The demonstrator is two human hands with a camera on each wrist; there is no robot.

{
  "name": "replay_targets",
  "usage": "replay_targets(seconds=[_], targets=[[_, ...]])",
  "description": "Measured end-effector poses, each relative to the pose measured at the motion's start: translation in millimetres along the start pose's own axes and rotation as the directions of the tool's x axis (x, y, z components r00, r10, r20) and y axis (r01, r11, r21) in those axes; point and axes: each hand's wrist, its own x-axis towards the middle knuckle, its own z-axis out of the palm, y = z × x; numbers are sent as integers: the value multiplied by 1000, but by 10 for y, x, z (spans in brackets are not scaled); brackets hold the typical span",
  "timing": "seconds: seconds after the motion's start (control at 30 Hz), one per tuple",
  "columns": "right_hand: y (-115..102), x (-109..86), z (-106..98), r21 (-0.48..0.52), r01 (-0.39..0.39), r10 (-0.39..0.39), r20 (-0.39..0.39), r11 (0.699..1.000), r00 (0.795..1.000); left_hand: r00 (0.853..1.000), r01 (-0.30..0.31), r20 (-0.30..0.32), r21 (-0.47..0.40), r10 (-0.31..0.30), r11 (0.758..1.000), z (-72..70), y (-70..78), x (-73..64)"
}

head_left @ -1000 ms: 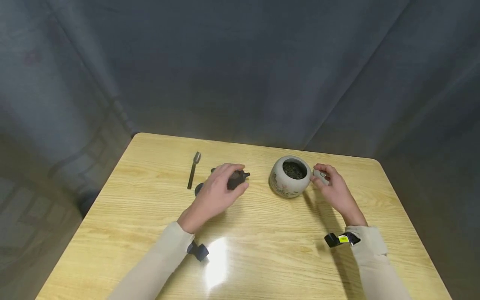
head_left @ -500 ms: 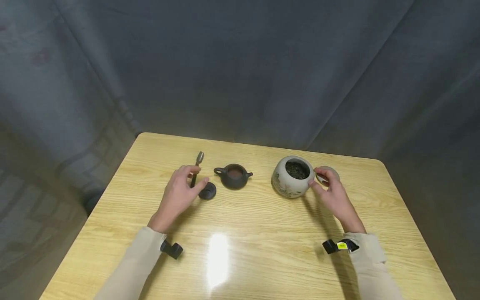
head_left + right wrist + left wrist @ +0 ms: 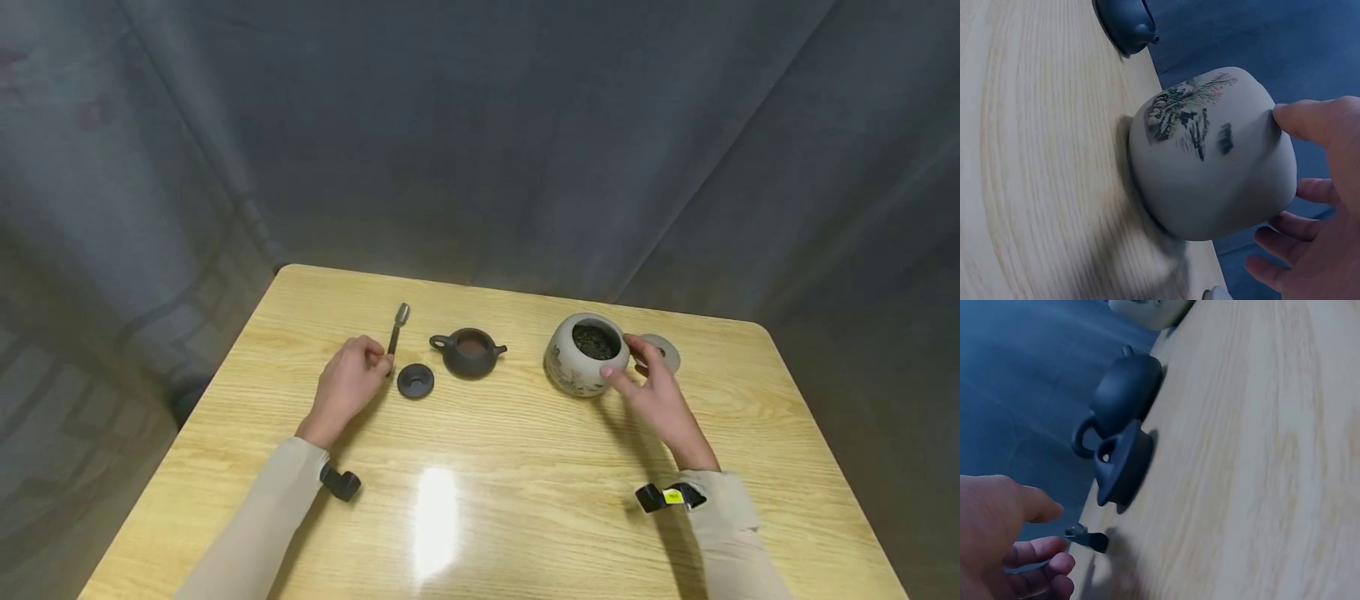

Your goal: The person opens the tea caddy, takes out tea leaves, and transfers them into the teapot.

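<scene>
My left hand [image 3: 348, 383] is at the dark handle of a tea scoop [image 3: 400, 320] lying on the table. In the left wrist view, a small gap shows between thumb and handle, while a bent finger meets or nearly meets it. My right hand [image 3: 658, 400] holds the side of a pale painted jar [image 3: 1207, 156], thumb near its rim and fingers round the far side. Dark tea leaves [image 3: 592, 342] lie inside the jar. Between the hands stands a dark, lidless teapot [image 3: 468, 360]; its round lid [image 3: 416, 381] lies in front, to its left.
The jar's pale lid [image 3: 667, 352] lies on the table behind my right hand. A wooden table [image 3: 525, 483] carries everything, its far edge close to a grey curtain [image 3: 450, 150].
My left hand has moved left from the teapot to the scoop, its fingers drawing together near the handle. My right hand has shifted from beside the jar's lid onto the jar.
</scene>
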Motion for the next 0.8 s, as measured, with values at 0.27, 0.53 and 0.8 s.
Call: replay_targets(seconds=[0.27, 0.53, 0.8], targets=[[34, 30, 89, -12, 3, -4, -22, 1000, 1000, 997, 55, 54, 37, -57, 998, 83, -81, 132], [5, 34, 115, -35, -24, 23, -19, 999, 1000, 995, 32, 95, 99, -41, 995, 84, -93, 198], [5, 51, 121, 2, -38, 38, -48, 999, 998, 991, 33, 120, 149, -51, 988, 55, -63, 243]])
